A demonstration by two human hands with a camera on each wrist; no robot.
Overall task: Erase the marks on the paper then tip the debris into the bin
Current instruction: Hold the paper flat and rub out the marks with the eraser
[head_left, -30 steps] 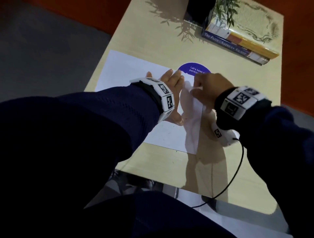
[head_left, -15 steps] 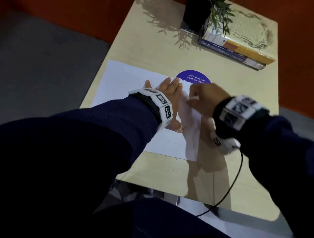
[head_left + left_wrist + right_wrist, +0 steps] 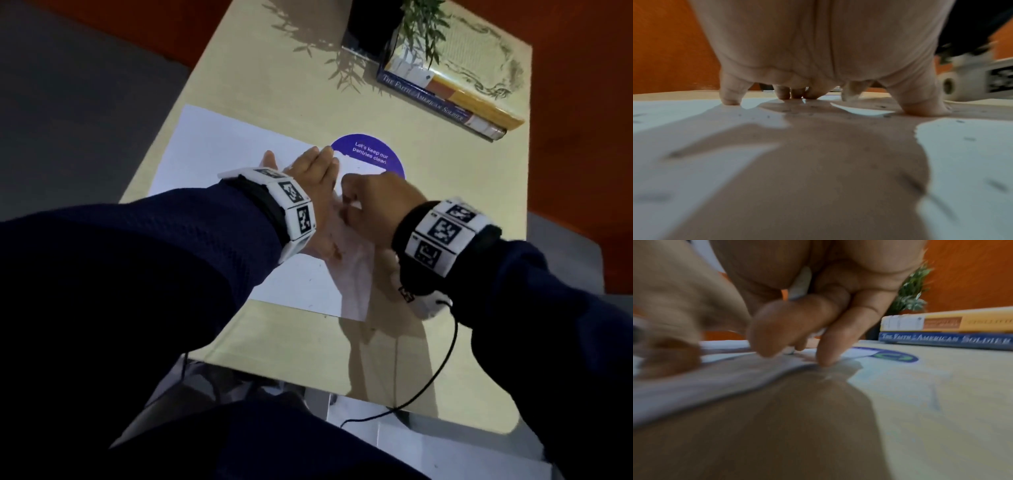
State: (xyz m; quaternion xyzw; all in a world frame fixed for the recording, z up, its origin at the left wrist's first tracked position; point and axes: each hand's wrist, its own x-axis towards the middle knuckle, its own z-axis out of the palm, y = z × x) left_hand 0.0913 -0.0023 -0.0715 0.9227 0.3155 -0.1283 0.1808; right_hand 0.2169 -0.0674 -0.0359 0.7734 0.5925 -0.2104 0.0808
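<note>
A white sheet of paper lies on the pale wooden table. My left hand lies flat on it with straight, spread fingers and presses it down. Just to its right, my right hand pinches a small white eraser between thumb and fingers. The eraser tip touches the paper close to the left hand. Small dark eraser crumbs are scattered over the sheet. No bin is in view.
A purple round sticker sits on the table, partly under the paper's far right corner. Stacked books and a potted plant stand at the far right. A black cable hangs from my right wrist over the near table edge.
My right hand has slid left along the paper with the eraser, closer to the left hand. The left hand has stayed flat in place.
</note>
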